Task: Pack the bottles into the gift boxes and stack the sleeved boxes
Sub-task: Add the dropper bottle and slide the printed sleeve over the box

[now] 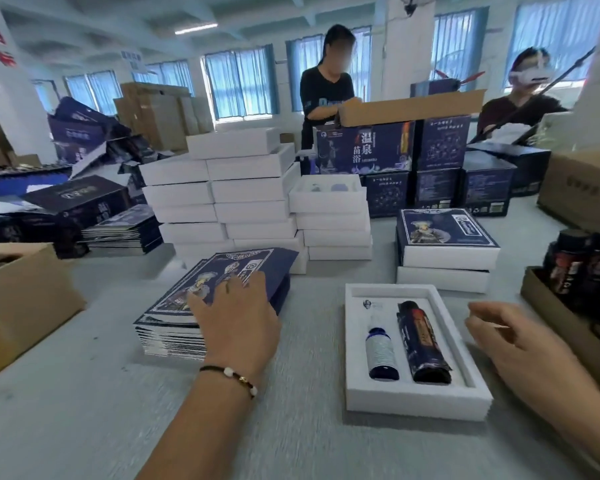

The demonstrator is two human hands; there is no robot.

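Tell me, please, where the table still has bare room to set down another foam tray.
Bare tabletop lies in front of the sleeve stack and left of the open foam tray, under the left hand. The strip between tray and right-hand bottle carton is narrow. Behind, white boxes crowd it.

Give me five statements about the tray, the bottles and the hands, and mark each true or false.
1. The white foam tray holds two bottles. True.
2. The left hand rests on the stack of blue sleeves. True.
3. The right hand grips the dark bottle. False: it hovers beside the tray, holding nothing.
4. The small blue bottle lies right of the dark bottle. False: it lies left.
5. A sleeve already covers the tray. False: the tray is uncovered.
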